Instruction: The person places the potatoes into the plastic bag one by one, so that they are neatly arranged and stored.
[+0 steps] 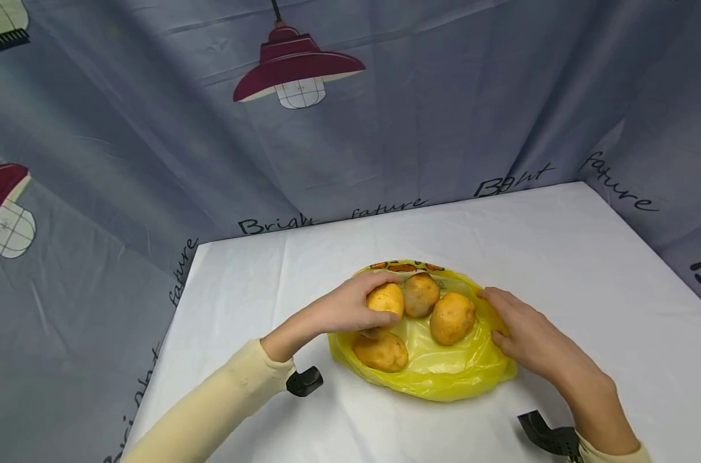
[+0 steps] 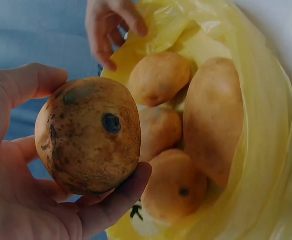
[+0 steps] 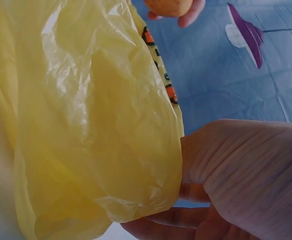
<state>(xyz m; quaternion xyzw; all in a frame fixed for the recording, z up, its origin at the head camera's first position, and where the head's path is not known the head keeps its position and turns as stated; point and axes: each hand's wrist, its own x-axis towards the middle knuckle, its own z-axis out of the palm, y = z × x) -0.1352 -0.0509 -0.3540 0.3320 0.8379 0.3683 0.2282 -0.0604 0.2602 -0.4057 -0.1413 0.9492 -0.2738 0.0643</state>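
My left hand (image 1: 350, 305) grips a round yellow potato (image 2: 88, 135) between thumb and fingers, raised over the mouth of a yellow plastic bag (image 1: 437, 382). Dark spots and scuffs mark this potato's skin in the left wrist view. Inside the bag lie several more potatoes, among them a brownish one (image 1: 421, 294) at the back, a rounder one (image 1: 451, 318) to the right and another (image 1: 381, 352) near the front left. At the bag's right side, my right hand (image 1: 530, 334) touches the plastic with loosely bent fingers; the bag partly hides its fingers (image 3: 170, 217) in the right wrist view.
The bag stands on a table with a white cloth (image 1: 258, 289). Grey-blue curtains (image 1: 443, 116) printed with red lamps and lettering hang behind the table and along its sides. Each wrist wears a black mount, such as the left one (image 1: 304, 381).
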